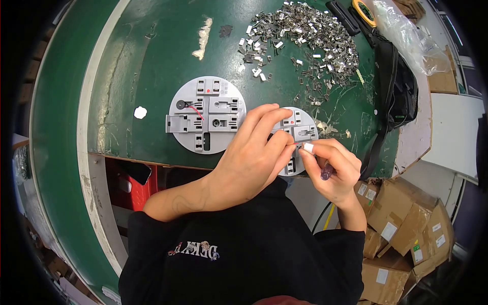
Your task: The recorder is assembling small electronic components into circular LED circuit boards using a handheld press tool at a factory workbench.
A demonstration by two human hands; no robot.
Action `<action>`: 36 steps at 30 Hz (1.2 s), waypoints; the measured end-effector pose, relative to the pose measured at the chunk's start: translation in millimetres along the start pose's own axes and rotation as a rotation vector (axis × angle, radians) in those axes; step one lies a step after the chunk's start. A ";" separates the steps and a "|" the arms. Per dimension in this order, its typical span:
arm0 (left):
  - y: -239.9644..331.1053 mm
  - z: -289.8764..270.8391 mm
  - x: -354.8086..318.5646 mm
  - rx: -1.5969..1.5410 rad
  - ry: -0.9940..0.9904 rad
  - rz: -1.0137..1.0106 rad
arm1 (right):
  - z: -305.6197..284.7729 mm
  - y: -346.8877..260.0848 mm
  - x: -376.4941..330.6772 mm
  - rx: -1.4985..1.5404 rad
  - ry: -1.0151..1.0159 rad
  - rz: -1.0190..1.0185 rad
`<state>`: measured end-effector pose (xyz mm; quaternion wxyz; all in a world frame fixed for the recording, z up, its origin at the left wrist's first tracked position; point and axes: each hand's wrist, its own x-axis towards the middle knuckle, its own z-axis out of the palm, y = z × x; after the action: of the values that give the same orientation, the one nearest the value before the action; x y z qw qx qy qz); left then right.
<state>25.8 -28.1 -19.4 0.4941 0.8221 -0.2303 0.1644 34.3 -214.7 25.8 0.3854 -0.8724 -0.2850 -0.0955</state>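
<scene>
A round grey plastic base point(301, 128) with slots and a red dot lies at the near edge of the green table point(152, 66). My left hand point(254, 157) covers most of it, fingers pressing down on its near-left part. My right hand point(333, 168) grips a small tool with a dark purple handle point(326, 173) and a white tip point(308, 148), which touches the base beside my left fingertips. A second, larger round grey base point(206, 114) with a red wire and a black round part lies apart to the left.
A heap of several small metal clips point(305, 35) is spread over the far right of the table. A black bag with a strap point(399, 91) and a clear plastic bag point(406, 35) sit at the right edge. Cardboard boxes point(406, 229) stand below right.
</scene>
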 end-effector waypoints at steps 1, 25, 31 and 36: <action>-0.4 -0.7 0.0 0.008 -0.007 0.011 | -0.5 0.5 1.1 0.009 -0.016 0.001; -0.4 -12.5 -4.4 -0.087 0.035 -0.092 | 1.3 5.9 27.5 -0.021 -0.313 -0.090; -1.3 -14.0 -4.0 -0.083 0.008 -0.093 | 0.5 -7.7 33.6 -0.087 -0.371 -0.032; -4.0 -21.9 -3.5 -0.063 -0.083 -0.077 | 1.1 -15.3 39.5 -0.130 -0.455 0.019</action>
<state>24.1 -6.2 -14.1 0.5155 0.8206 -0.2237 0.1036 57.8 -189.0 49.8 0.2551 -0.8971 -0.3496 0.0892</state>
